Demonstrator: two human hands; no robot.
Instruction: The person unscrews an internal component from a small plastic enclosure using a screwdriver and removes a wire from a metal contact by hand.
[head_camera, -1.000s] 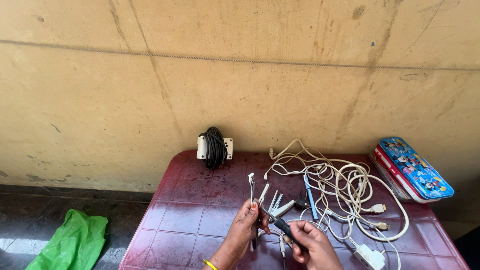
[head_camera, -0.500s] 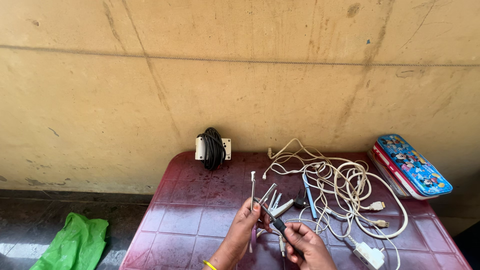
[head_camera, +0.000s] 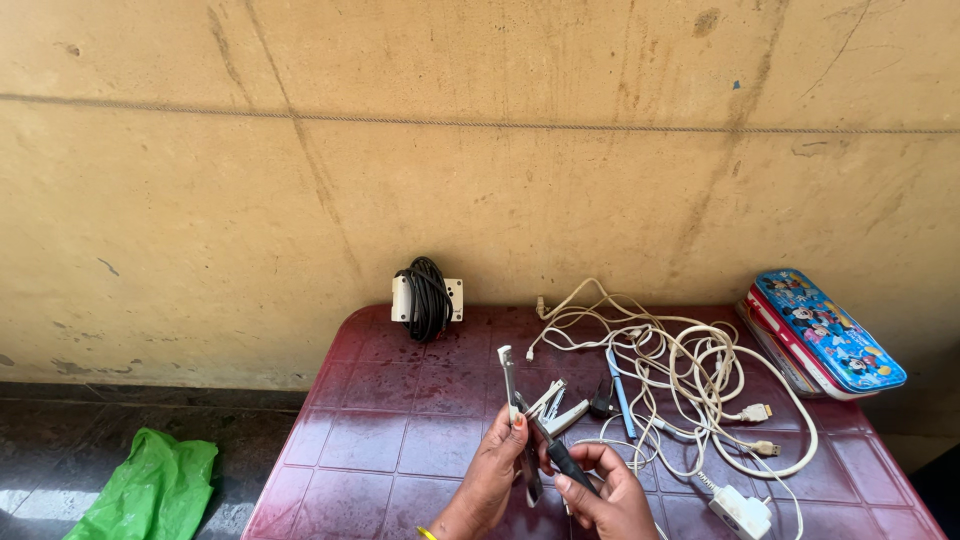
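Left hand: your left hand (head_camera: 497, 470) pinches a thin white-tipped cable end (head_camera: 507, 372) that stands up from the fingers, thumb and forefinger pressed on its lower part.
Right hand: your right hand (head_camera: 603, 492) is closed around the dark handle of a small tool (head_camera: 553, 447), whose tip points up and left toward the cable end.
Where the work sits: both are held just above the near edge of the maroon desk (head_camera: 400, 440), slightly right of its middle.
Grip advice: keep the left pinch close to where the tool tip meets the cable, so the thin piece does not bend away; I judge it flexible.
Tool advice: move the tip in short, light strokes away from your left fingers, since they lie right beside it.
Close by: a metal clip-like tool (head_camera: 556, 409) and a blue pen-shaped tool (head_camera: 620, 392) lie just beyond your hands.
Snag risk: the tangle of white cables (head_camera: 700, 380) spreads to the right, with a white plug (head_camera: 740, 510) near your right hand; keep your wrist off it.
Far side: a black coiled cord on a white socket box (head_camera: 428, 298) stands against the wall, and a colourful pencil box (head_camera: 825, 335) rests at the far right.
Off the desk: a green bag (head_camera: 150, 490) lies on the floor at left.
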